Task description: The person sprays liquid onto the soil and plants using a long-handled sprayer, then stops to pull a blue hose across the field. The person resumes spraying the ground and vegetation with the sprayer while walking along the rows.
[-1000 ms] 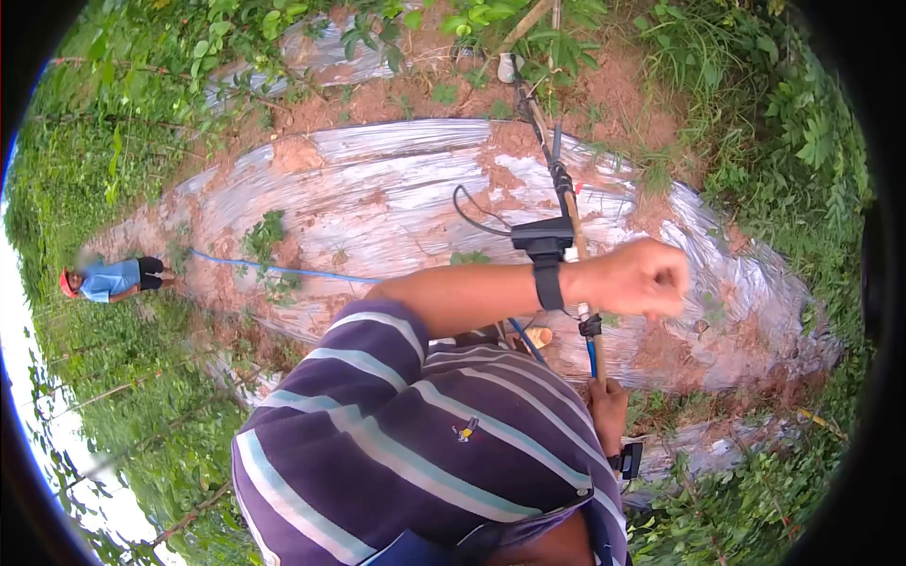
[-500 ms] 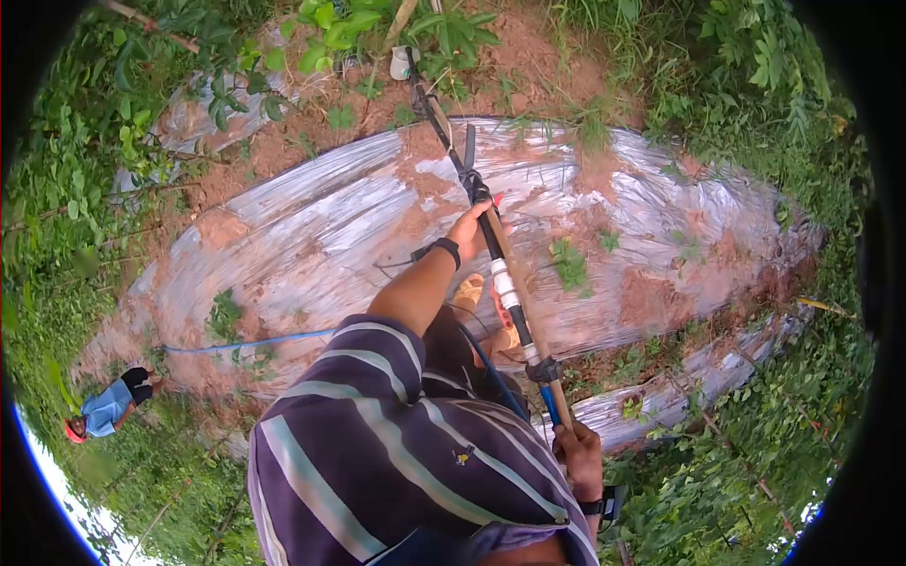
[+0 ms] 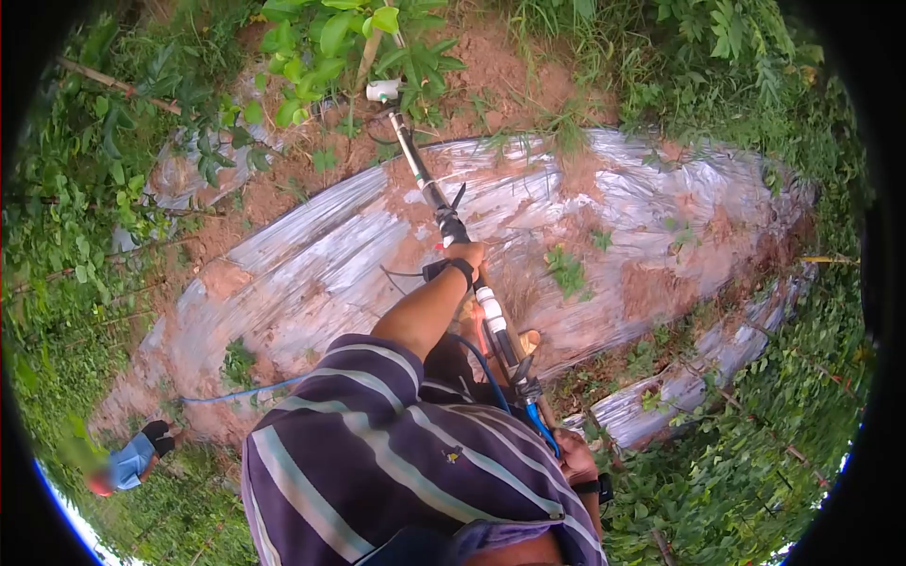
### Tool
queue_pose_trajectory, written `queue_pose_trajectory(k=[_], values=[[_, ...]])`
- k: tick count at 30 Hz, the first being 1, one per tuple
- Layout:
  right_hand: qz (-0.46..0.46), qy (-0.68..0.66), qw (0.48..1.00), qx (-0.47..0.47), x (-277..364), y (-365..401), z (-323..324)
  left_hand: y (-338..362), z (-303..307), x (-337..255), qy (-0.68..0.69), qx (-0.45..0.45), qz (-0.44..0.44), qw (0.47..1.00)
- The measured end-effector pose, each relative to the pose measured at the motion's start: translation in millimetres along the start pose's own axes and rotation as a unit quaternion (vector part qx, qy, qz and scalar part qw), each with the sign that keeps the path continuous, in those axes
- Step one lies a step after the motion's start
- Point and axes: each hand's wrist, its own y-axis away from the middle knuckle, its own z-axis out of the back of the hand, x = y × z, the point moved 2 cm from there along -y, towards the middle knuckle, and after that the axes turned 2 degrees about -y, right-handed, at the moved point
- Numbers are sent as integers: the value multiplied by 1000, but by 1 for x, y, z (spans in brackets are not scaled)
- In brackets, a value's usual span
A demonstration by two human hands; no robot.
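A long pole (image 3: 411, 146), made up of a wooden stick and dark pipe with white fittings (image 3: 490, 309) and black wrappings, runs diagonally across my front. My left hand (image 3: 464, 253), with a black wristband, is wrapped round its middle, just below a black taped joint (image 3: 451, 224). Close to my body on the right, my right hand (image 3: 574, 455) is closed round the lower end. At the far end sits a short white pipe piece (image 3: 383, 91), above soil beside leafy stems. A blue hose (image 3: 542, 424) joins the pole near my right hand.
Silvery plastic sheeting (image 3: 377, 255), smeared with red soil, covers the raised bed in front of me. Small green plants (image 3: 566, 272) grow through it. Dense foliage (image 3: 755, 443) lines both sides. Another person (image 3: 132, 464) in blue stands at the lower left.
The pole has turned about its length and its far end has swung left and down. My left hand has moved down and slightly left with it; both hands keep their hold.
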Motion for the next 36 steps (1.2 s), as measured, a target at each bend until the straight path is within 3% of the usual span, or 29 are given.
queue_pose_trajectory(k=[4,6,8,9,11,12,14,15,19,22,26,33,36], values=[[13,9,1000,17,-2,-2,6,15,13,-4,11,-88,-22,996],[26,26,999,22,6,3,3,16,25,-4,41,24,13,999],[32,101,993,-47,22,15,-14,23,34,-2,76,59,34,995],[35,103,993,-45,25,18,-19,24,36,-1,124,127,46,983],[154,275,943,-104,34,25,-31,33,38,-5,178,220,51,958],[155,276,943,-103,35,29,-39,35,40,-8,179,220,49,958],[287,456,823,-180,48,47,-67,51,40,-16,247,291,52,923],[281,511,785,-210,53,56,-80,58,40,-19,250,293,51,921],[311,560,718,-272,45,64,-99,74,43,-18,262,295,45,918],[332,575,692,-281,39,60,-99,70,43,-10,234,295,38,926],[329,555,714,-273,34,62,-98,63,36,5,211,298,28,930],[334,568,704,-266,17,49,-66,32,35,19,142,298,42,943],[330,544,724,-267,31,59,-95,24,36,12,123,316,64,939]])
